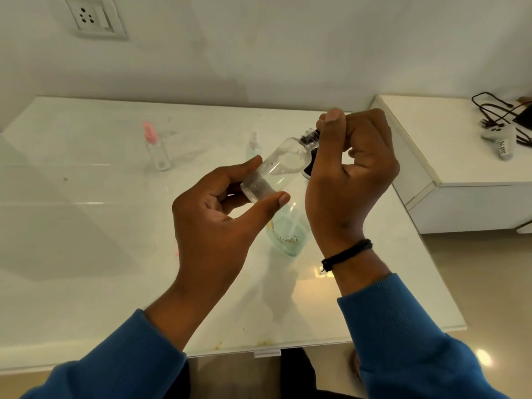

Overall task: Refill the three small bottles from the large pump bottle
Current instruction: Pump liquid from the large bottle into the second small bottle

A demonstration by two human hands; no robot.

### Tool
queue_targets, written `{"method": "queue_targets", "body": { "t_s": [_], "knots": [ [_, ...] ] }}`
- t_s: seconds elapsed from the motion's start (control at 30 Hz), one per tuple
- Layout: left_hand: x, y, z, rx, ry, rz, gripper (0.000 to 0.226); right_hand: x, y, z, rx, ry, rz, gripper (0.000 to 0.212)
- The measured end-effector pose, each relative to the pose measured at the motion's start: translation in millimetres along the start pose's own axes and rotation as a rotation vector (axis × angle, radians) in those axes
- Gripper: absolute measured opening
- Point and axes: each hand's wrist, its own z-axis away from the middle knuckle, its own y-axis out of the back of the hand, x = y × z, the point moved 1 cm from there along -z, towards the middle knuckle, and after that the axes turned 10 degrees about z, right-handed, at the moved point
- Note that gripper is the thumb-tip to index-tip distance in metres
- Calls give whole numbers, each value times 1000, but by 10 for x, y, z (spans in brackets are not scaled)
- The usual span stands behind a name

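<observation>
Left hand (218, 208) gripped small bottle (276, 168), tilted; right hand (351, 159) pinched its black cap (312, 136); risk: liquid spilling once cap's off, bottle slipping.

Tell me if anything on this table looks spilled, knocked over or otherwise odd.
Nothing looks spilled or toppled. The pink-capped bottle and the white-capped bottle stand upright on the table. Only oddity: brownish stains along the table's near edge.
</observation>
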Motion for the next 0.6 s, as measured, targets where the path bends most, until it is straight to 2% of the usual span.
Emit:
{"method": "queue_targets", "body": {
  "t_s": [0.1, 0.3, 0.6],
  "knots": [
    [-4, 1, -1, -4, 1, -5, 45, 4, 1, 44, 7, -10, -29, 29],
    [14, -11, 9, -3, 11, 22, 44, 25, 8, -33, -11, -18, -5, 36],
    [7, 8, 5, 1, 19, 17, 46, 22, 9, 10, 13, 14, 18, 32]
  ]
}}
